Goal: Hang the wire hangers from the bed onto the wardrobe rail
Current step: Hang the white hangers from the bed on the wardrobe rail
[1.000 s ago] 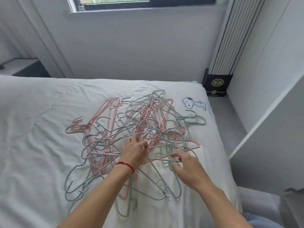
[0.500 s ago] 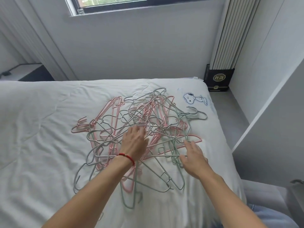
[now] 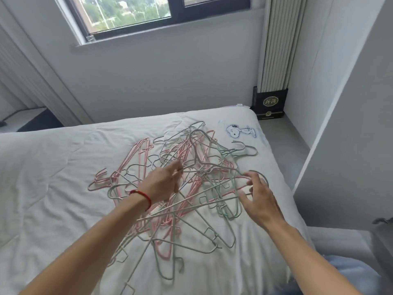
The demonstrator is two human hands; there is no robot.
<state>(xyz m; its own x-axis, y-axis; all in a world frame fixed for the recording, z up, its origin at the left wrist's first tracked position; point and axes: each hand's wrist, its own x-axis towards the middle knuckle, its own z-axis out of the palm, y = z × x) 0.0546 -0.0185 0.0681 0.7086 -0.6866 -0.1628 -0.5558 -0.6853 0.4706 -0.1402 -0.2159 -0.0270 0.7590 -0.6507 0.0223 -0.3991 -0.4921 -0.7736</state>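
A tangled heap of pink and pale-green wire hangers (image 3: 191, 188) lies on the white-quilted bed (image 3: 42, 177). The left hand (image 3: 162, 183), red cord at the wrist, has its grip pinched on wires mid-pile. The right hand (image 3: 258, 198) hovers at the pile's right edge, fingers spread, gripping nothing.

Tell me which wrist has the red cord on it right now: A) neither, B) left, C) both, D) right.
B: the red cord circles the wrist of the left hand above the hanger pile; the right hand has a bare wrist.
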